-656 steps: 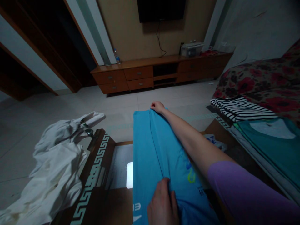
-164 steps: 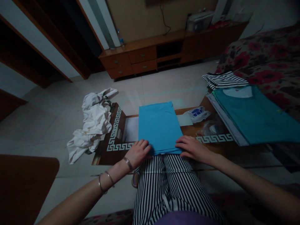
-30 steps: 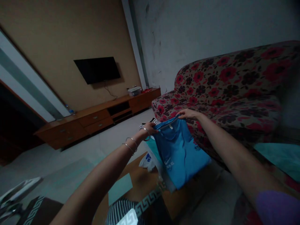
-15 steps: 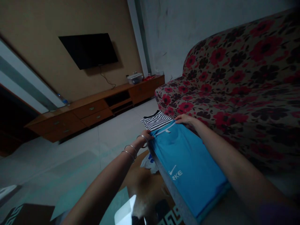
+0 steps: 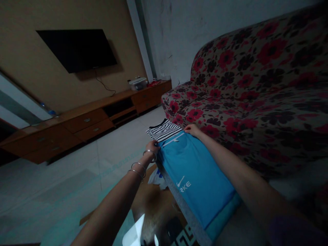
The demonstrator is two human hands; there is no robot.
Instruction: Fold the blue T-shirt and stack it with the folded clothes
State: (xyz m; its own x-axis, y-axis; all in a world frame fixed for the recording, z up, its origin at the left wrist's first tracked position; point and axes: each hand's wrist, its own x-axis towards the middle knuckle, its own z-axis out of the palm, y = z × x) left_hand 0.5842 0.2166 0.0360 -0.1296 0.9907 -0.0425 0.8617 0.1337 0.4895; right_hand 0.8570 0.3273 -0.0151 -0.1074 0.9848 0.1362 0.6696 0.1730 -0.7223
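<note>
A blue T-shirt (image 5: 197,174) with white lettering lies folded lengthwise in front of me, its collar end away from me. Pinched at its far left corner is my left hand (image 5: 153,147), with bangles on the wrist. My right hand (image 5: 192,130) grips the far right corner, thumb and fingers together. Past the collar, a black-and-white striped garment (image 5: 165,130) sticks out from beneath. Along the left side, a strip of grey cloth (image 5: 176,201) shows under the shirt.
A floral sofa (image 5: 225,78) runs along the right. Under the glass at lower left are a plastic bag (image 5: 157,178) and a white object (image 5: 134,232). A low wooden TV cabinet (image 5: 84,119) stands by the far wall below a television (image 5: 82,49).
The whole view has shifted, so the shirt and both hands sit slightly further left. Both hands keep their hold on the collar end, and the shirt's near edge shows more teal cloth.
</note>
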